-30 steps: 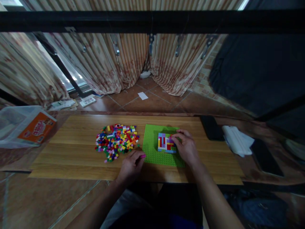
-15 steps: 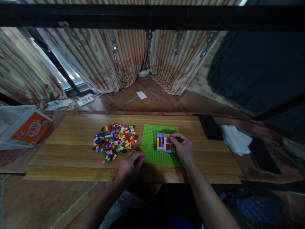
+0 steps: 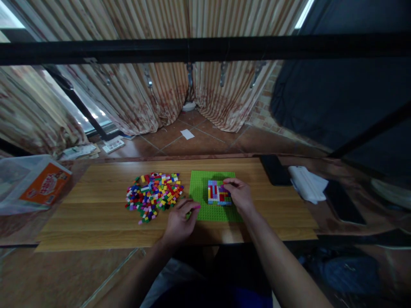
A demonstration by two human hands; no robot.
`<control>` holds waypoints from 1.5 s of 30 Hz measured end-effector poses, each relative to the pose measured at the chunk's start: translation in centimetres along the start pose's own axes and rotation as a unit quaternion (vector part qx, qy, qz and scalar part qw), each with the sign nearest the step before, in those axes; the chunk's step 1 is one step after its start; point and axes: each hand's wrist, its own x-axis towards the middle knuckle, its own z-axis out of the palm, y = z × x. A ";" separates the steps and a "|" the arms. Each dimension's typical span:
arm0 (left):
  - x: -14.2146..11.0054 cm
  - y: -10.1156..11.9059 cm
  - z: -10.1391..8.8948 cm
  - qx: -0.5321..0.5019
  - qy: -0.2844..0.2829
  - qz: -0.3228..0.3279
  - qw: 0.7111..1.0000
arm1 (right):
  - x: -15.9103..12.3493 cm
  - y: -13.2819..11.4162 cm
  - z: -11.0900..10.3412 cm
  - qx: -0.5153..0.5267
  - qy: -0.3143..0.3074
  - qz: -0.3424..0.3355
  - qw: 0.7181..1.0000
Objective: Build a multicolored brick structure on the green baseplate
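Observation:
A green studded baseplate [image 3: 199, 179] lies on the wooden table, bearing a low block of colourful toy bricks [image 3: 213, 194] in red, white, yellow, purple and light blue. My right hand [image 3: 240, 194] pinches at the upper right edge of this block; a small reddish brick shows at its fingertips, partly hidden. Between the thumb and fingers of my left hand [image 3: 181, 220] is a pink toy brick [image 3: 197, 207], held over the baseplate's left edge. Just beyond that hand spreads a pile of loose toy bricks [image 3: 156, 192] in many colours.
A clear plastic tub [image 3: 16, 171] with an orange label stands at the left. On the right are a black phone-like slab [image 3: 275, 170], white tissues [image 3: 306, 184] and another dark slab [image 3: 342, 201]. A black bar [image 3: 205, 50] crosses before the curtains.
My left hand has moved right with the pink brick, from beside the baseplate to over its edge. The right hand stays at the block. The head view has shifted slightly.

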 end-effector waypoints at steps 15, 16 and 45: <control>6.8 2.4 5.8 0.087 -0.052 0.030 0.994 | -0.6 2.5 -2.8 0.070 0.002 -0.048 0.996; 6.8 2.4 5.8 0.097 -0.052 0.031 0.993 | -0.6 2.3 -2.7 0.054 -0.003 -0.049 0.997; 6.8 2.8 5.9 0.322 -0.154 0.143 0.923 | -0.6 1.8 -1.5 -0.118 0.010 -0.073 0.990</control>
